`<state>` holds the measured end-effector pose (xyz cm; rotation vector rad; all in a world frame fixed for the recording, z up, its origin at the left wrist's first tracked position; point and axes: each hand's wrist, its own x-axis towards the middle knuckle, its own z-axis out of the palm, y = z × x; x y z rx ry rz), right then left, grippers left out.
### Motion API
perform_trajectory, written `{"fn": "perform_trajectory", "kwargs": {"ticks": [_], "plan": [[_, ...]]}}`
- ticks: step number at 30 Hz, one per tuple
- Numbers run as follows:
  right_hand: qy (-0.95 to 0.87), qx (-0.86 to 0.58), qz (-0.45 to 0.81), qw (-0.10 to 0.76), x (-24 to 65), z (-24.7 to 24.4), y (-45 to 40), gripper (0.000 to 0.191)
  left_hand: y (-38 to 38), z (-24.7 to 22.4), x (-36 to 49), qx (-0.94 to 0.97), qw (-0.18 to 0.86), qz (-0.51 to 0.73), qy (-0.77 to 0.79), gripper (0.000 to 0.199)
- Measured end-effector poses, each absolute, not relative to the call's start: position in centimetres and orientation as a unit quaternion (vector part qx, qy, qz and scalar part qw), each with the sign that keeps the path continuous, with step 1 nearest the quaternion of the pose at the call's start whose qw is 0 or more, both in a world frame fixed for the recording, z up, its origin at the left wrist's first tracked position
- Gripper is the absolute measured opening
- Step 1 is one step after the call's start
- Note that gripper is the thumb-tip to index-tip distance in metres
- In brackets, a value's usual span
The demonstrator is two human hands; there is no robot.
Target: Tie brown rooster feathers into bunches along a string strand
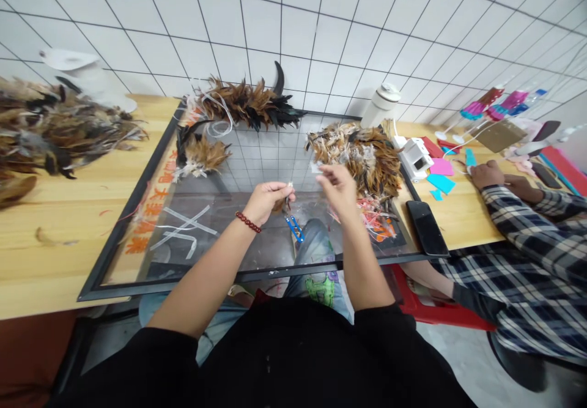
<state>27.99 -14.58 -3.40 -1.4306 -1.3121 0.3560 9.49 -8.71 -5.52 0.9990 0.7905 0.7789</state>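
The left hand [268,200] held a small feather bundle [280,205] above the dark glass panel [229,203] that lay on the wooden bench [64,212]. Its thumb and forefinger were closed on the pale end of the bundle, and the brown part hung below. The right hand [338,189] was raised just beside it, with a thin white scrap [316,167] at its fingertips; whether those fingers truly pinched the scrap or it merely clung, I could not tell.

The bundle looked almost weightless, soft along the plumes and firmer at the pale end, so that end was likely the better place to grip (pressing the plumes would probably bend or ruffle them). The scrap seemed light and limp, perhaps best taken by one edge.

A blue-handled tool [299,234] showed just below the left hand. A larger feather heap [371,157] lay beyond the right hand, and translucent white strips [189,221] crossed one another to the left.
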Motion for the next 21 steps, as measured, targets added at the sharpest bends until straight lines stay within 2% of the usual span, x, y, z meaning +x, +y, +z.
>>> {"fn": "perform_trajectory", "kwargs": {"ticks": [2, 7, 9, 13, 15, 18, 21], "plan": [[-0.562, -0.666, 0.081, 0.484, 30.7, -2.3, -15.1, 0.019, -8.5, -5.5, 9.5, 0.423, 0.740, 0.383, 0.355, 0.024], [-0.643, -0.742, 0.036, 0.188, 34.1, -1.3, -15.3, 0.011, -8.5, -5.4, 9.8, 0.372, 0.765, 0.412, 0.328, 0.024], [-0.641, -0.756, 0.034, 0.128, 34.1, -2.1, -14.5, 0.009, -8.4, -5.5, 9.8, 0.371, 0.764, 0.413, 0.329, 0.024], [-0.631, -0.760, 0.053, 0.146, 33.2, -4.1, -12.4, 0.017, -8.2, -5.8, 9.8, 0.364, 0.759, 0.424, 0.334, 0.022], [-0.653, -0.732, 0.105, 0.159, 32.6, -4.2, -11.4, 0.018, -8.2, -5.9, 9.8, 0.359, 0.758, 0.431, 0.333, 0.020], [-0.689, -0.666, 0.219, 0.184, 31.7, -2.9, -10.5, 0.016, -8.1, -5.8, 9.8, 0.349, 0.762, 0.434, 0.329, 0.018], [-0.704, -0.650, 0.196, 0.206, 31.2, -0.7, -10.8, 0.019, -8.0, -5.7, 9.6, 0.325, 0.776, 0.431, 0.326, 0.016]]}}
